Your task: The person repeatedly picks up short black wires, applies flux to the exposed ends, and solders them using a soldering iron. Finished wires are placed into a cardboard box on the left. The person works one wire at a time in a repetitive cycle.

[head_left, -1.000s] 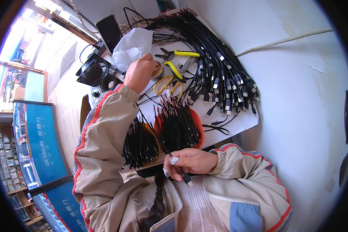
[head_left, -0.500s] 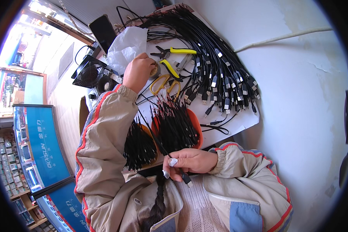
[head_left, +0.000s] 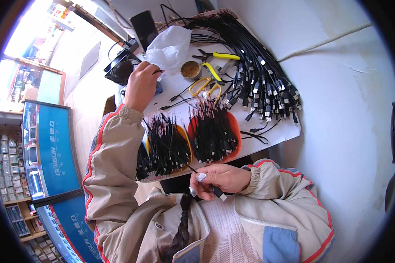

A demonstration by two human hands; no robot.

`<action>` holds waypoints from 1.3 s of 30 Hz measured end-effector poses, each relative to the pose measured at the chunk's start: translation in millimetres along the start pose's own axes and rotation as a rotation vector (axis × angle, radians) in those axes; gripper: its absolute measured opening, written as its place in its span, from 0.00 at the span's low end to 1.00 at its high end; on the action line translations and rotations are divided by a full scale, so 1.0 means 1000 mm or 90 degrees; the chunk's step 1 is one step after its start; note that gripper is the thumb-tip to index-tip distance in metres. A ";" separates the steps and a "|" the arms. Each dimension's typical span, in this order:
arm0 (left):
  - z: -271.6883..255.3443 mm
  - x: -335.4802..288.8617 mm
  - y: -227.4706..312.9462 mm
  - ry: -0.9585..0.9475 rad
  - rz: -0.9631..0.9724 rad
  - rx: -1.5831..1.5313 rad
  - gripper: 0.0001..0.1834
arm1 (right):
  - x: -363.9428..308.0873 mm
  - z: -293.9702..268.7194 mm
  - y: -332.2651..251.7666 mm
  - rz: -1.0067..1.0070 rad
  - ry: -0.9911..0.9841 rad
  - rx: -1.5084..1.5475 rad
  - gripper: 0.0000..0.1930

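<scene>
My right hand (head_left: 221,179), with white tape on its thumb and a fingertip, is closed around a black USB cable (head_left: 218,191). The plug sticks out below the fingers, and the cord slants up and left across the bundles. At the far left of the table my left hand (head_left: 142,83) pinches a thin black wire end (head_left: 158,71) with a reddish tip. Whether this is the same cable's other end cannot be followed for certain. Close to that hand are a crumpled white plastic bag (head_left: 169,46) and a round tin (head_left: 190,70) of amber material.
An orange container (head_left: 235,131) and a yellow one (head_left: 187,142) hold bundles of short black cables. Behind lie yellow-handled scissors (head_left: 199,86), yellow-handled cutters (head_left: 226,56) and a large USB cable pile (head_left: 263,87). A black fan (head_left: 118,68) and a phone (head_left: 143,28) stand at far left.
My left hand has moved left and slightly down, away from the tin, which now shows fully. My right hand still grips the cable. The whole view has shifted a little.
</scene>
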State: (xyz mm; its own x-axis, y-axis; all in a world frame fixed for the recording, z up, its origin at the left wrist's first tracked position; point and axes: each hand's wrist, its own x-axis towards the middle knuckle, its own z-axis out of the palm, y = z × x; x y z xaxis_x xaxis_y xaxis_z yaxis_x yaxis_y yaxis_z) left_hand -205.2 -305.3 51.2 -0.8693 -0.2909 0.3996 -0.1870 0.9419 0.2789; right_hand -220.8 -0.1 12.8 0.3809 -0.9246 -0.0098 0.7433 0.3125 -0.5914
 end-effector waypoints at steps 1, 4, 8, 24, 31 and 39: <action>-0.008 -0.005 -0.006 0.001 -0.016 0.012 0.05 | 0.003 0.003 0.002 0.002 -0.005 0.001 0.19; -0.029 -0.021 -0.025 -0.016 -0.069 0.038 0.05 | 0.013 0.008 0.007 0.015 -0.017 -0.006 0.18; -0.036 -0.035 -0.051 -0.047 -0.068 0.084 0.04 | 0.027 0.012 0.011 0.051 -0.012 -0.012 0.18; -0.016 -0.020 -0.094 -0.214 0.002 0.180 0.05 | 0.053 0.003 0.008 0.088 0.021 -0.001 0.15; -0.014 -0.012 -0.093 -0.254 0.027 0.220 0.04 | 0.056 0.000 0.010 0.087 0.021 0.014 0.15; -0.012 -0.013 -0.091 -0.240 0.013 0.223 0.06 | 0.054 0.004 0.010 0.091 0.043 -0.008 0.15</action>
State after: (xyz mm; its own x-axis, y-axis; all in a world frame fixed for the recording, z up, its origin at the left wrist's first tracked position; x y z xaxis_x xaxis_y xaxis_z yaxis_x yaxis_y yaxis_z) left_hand -171.5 -388.9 30.7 -0.9668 -0.2521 0.0419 -0.2543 0.9652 -0.0613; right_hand -190.8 -45.6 9.3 0.4440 -0.8837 -0.1480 0.6771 0.4391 -0.5905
